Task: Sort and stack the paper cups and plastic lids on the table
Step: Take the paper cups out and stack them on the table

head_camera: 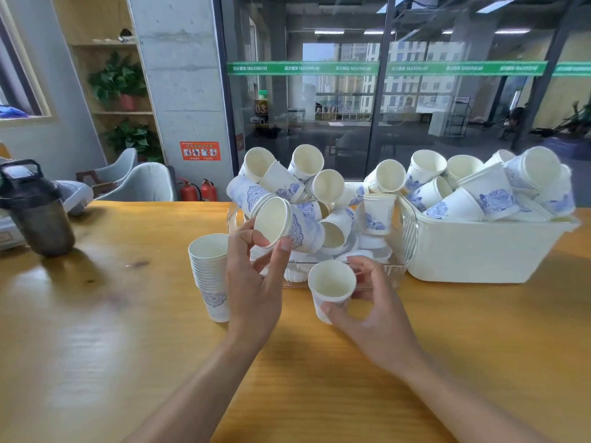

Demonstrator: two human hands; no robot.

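My left hand (252,282) grips a white paper cup with a blue pattern (287,225), tilted on its side with the mouth facing me, just in front of a clear bin (399,270) piled with loose cups and white plastic lids (367,254). My right hand (374,311) holds a second paper cup (331,287) upright, low over the table. A tall stack of nested cups (209,273) stands on the table just left of my left hand.
A white tub (479,254) heaped with more cups sits at the right. A dark bottle (38,212) stands at the far left on the wooden table (128,346). Chairs, a concrete pillar and a glass wall lie behind.
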